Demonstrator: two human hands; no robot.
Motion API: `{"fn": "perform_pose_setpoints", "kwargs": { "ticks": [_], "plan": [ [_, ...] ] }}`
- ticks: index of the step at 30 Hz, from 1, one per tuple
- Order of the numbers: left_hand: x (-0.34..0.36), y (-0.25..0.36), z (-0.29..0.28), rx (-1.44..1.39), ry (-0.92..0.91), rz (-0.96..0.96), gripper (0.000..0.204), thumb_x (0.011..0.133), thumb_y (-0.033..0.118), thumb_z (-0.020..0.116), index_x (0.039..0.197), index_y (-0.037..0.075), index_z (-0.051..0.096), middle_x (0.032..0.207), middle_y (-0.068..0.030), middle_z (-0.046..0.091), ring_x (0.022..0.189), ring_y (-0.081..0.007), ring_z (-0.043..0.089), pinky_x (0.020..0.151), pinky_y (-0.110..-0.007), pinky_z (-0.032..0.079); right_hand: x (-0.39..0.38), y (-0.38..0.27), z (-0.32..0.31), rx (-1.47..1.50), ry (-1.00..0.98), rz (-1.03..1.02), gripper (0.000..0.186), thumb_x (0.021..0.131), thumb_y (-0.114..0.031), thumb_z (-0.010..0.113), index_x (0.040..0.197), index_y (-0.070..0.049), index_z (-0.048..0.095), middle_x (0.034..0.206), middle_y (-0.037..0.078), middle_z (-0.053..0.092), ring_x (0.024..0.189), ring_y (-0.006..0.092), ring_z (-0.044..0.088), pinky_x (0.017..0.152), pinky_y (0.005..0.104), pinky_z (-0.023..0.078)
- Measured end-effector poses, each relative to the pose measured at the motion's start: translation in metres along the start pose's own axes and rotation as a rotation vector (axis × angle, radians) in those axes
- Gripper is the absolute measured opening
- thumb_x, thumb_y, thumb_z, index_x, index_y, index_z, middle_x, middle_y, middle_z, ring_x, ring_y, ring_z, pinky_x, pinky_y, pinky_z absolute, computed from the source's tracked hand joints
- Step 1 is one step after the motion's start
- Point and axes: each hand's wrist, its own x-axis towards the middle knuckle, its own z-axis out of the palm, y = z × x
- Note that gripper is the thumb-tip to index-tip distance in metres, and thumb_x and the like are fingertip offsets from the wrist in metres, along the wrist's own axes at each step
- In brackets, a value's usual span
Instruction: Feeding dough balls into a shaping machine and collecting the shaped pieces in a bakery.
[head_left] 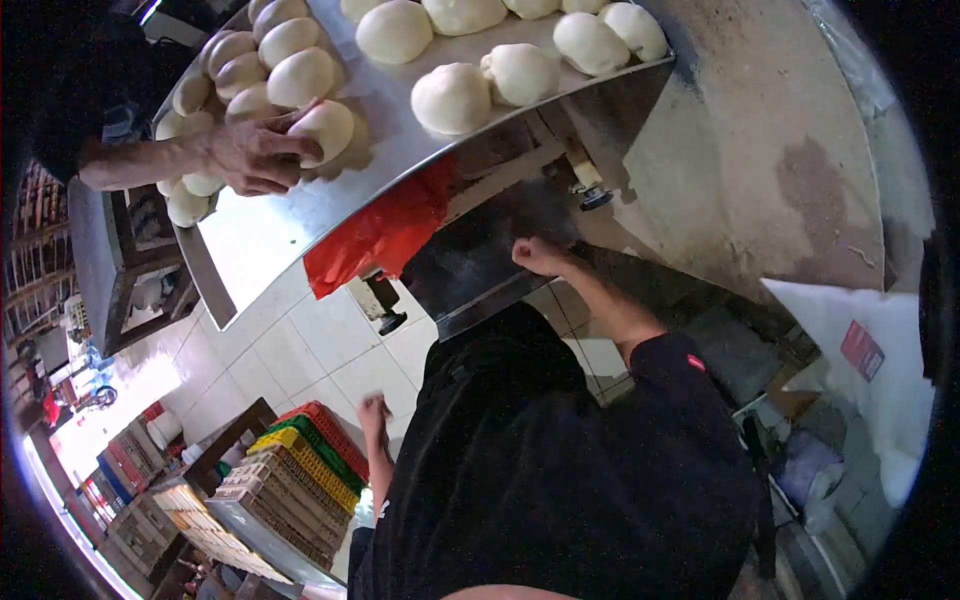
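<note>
My right hand (pixel 540 256) is in front of the metal table, over a dark panel below its edge. Its fingers are curled in, and nothing shows in them. My left hand (pixel 374 412) hangs low by my left side above the tiled floor, loosely closed with nothing visible in it. Neither hand touches the dough. On the metal table (pixel 385 150) sit several round, pale dough balls (pixel 450 98) in two groups. At the far left another person's hand (pixel 255 155) rests against one dough ball (pixel 327 133) at the edge of the left group.
A red plastic sheet (pixel 385 235) hangs under the table edge, near a caster wheel (pixel 392 322). Stacked crates (pixel 290 470) in several colours stand at the lower left. A stained tan surface (pixel 760 150) lies to the right, with a white sack (pixel 850 350) beside it.
</note>
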Motion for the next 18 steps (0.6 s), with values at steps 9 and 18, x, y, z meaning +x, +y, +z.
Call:
{"fn": "perform_pose_setpoints", "kwargs": {
  "ticks": [9,18],
  "plan": [
    [-0.125,-0.132,-0.007,-0.047,0.114,-0.229,0.018,0.090,0.017,0.054,0.101,0.003,0.059,0.074,-0.0053,0.060,0.059,-0.0119,0.057,0.050,-0.025,0.043,-0.082,0.023,-0.078,-0.651,0.384,0.493,0.027,0.084,-0.022,0.056,0.106,-0.006,0.059,0.094,0.015,0.063,0.087,0.0320,0.061,0.074,0.0452,0.049],
    [-0.111,0.032,0.011,-0.142,-0.151,0.214,0.030,0.092,0.020,0.054,0.117,0.003,0.055,0.093,-0.0061,0.064,0.080,-0.0128,0.060,0.072,-0.026,0.047,-0.072,0.044,-0.070,-0.515,0.469,0.106,0.027,0.085,-0.024,0.057,0.103,-0.005,0.064,0.091,0.016,0.066,0.087,0.0335,0.063,0.075,0.0421,0.051]
  ]
}}
